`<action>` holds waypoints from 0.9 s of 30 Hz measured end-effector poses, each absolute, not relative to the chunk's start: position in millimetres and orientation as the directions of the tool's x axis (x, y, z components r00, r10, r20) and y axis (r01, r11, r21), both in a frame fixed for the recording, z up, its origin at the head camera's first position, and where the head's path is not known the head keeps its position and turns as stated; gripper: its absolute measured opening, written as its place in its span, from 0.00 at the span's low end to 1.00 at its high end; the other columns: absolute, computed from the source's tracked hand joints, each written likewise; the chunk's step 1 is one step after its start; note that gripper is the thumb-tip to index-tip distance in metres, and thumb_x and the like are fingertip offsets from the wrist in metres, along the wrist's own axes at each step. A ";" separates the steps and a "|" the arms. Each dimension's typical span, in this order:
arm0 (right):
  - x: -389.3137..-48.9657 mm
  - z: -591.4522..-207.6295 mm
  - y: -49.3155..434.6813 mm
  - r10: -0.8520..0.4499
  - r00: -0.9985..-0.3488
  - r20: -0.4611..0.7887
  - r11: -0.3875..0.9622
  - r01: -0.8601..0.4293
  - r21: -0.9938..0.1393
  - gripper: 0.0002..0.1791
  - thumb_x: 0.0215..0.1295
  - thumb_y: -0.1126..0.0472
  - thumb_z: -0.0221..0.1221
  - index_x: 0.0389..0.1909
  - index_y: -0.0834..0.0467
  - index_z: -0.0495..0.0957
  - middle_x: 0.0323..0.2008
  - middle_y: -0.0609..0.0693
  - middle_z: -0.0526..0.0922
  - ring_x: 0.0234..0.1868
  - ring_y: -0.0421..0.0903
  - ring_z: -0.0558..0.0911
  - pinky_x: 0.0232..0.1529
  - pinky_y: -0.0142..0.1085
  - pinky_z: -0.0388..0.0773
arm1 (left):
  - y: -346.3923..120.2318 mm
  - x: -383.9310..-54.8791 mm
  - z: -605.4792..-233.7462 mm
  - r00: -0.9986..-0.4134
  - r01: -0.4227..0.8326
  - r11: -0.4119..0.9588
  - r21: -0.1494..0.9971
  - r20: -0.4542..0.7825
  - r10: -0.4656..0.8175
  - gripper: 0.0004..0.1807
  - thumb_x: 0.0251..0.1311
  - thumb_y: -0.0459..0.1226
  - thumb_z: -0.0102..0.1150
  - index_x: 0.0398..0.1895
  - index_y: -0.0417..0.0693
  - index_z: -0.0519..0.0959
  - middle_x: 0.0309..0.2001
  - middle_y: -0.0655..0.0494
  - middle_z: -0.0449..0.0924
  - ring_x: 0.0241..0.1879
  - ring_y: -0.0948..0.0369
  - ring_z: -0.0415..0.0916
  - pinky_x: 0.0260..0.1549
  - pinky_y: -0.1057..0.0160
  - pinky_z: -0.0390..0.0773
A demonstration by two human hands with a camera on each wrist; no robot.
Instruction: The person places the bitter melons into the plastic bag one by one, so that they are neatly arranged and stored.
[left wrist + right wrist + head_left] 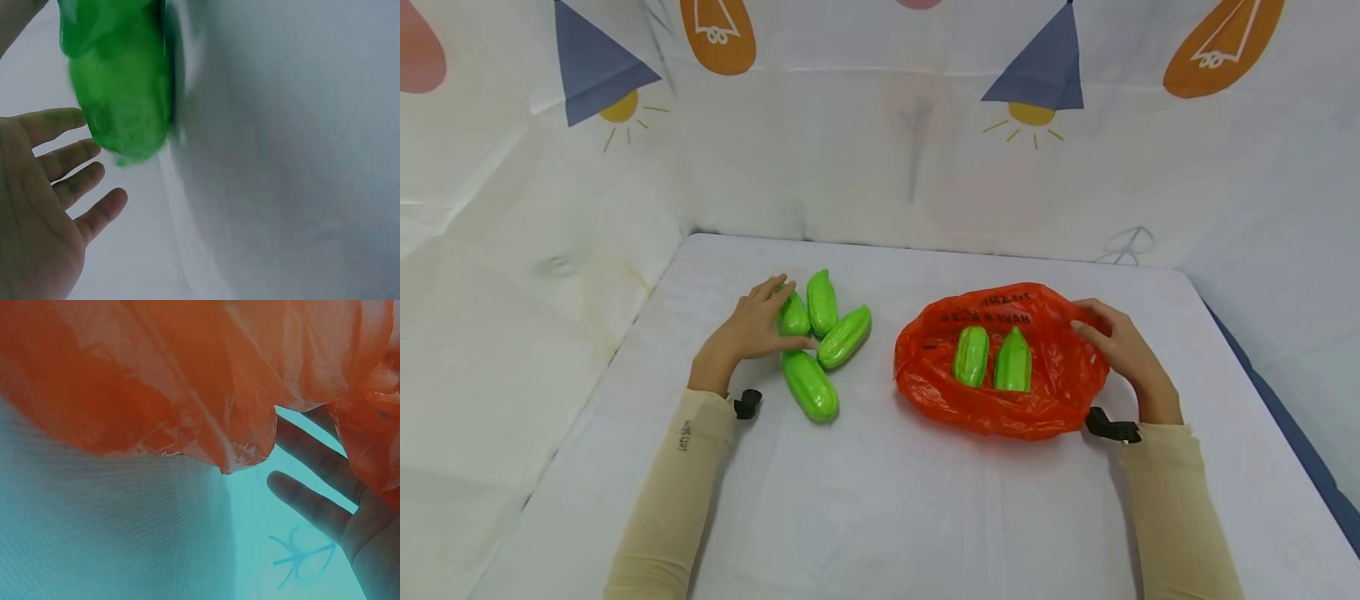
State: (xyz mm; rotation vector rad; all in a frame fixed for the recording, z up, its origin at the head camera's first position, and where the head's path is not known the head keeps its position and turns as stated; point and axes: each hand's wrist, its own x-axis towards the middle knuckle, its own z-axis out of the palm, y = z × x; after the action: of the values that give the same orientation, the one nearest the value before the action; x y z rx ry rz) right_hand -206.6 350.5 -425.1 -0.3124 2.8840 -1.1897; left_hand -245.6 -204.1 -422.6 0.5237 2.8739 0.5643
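Several glossy, light green, ribbed toy cucumbers lie on the left of the white table. My left hand (754,323) spreads its fingers and thumb around the leftmost cucumber (793,315); in the left wrist view its fingers stand straight beside a blurred green cucumber (128,94). Close by are an upper cucumber (822,303), a slanted one (846,337) and a lower one (811,387) near the thumb. My right hand (1116,340) pinches the right rim of a red plastic bag (925,375), thumb inside, fingers behind. Two cucumbers (972,357) lie in the bag's wide mouth.
The white table (880,508) meets a pale cloth wall (850,167) printed with lamps and bulbs at the back. More cloth hangs at both sides. Black wrist straps (747,404) show at both cuffs.
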 end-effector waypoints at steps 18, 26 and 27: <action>-207.1 -424.5 349.9 -0.182 -0.982 0.054 0.699 -0.168 -0.695 0.24 0.73 0.56 0.53 0.65 0.63 0.68 0.57 0.65 0.76 0.43 0.22 0.71 0.39 0.15 0.73 | -219.3 -253.5 -433.4 -0.926 0.238 0.834 0.497 -0.143 0.349 0.62 0.49 0.61 0.69 0.78 0.43 0.47 0.76 0.33 0.44 0.74 0.37 0.46 0.69 0.35 0.55; -207.7 -425.5 350.2 -0.183 -0.981 0.058 0.696 -0.171 -0.697 0.24 0.73 0.56 0.53 0.65 0.63 0.68 0.57 0.64 0.75 0.43 0.22 0.71 0.40 0.15 0.73 | -221.3 -253.7 -435.9 -0.927 0.222 0.809 0.545 -0.140 0.349 0.62 0.48 0.61 0.70 0.78 0.42 0.48 0.75 0.37 0.51 0.75 0.41 0.48 0.71 0.40 0.53; -207.9 -425.4 350.2 -0.184 -0.981 0.060 0.695 -0.173 -0.698 0.24 0.73 0.56 0.53 0.65 0.63 0.68 0.57 0.64 0.76 0.43 0.23 0.71 0.40 0.15 0.73 | -221.7 -253.5 -436.5 -0.927 0.212 0.806 0.552 -0.148 0.345 0.62 0.48 0.61 0.70 0.78 0.43 0.47 0.76 0.37 0.51 0.75 0.41 0.48 0.71 0.40 0.52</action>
State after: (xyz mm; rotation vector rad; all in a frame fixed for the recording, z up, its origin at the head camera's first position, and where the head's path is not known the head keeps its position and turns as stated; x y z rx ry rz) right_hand -207.9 350.2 -425.4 -0.3034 2.8788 -1.1828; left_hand -253.5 -221.7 -436.5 0.4315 2.7525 0.7996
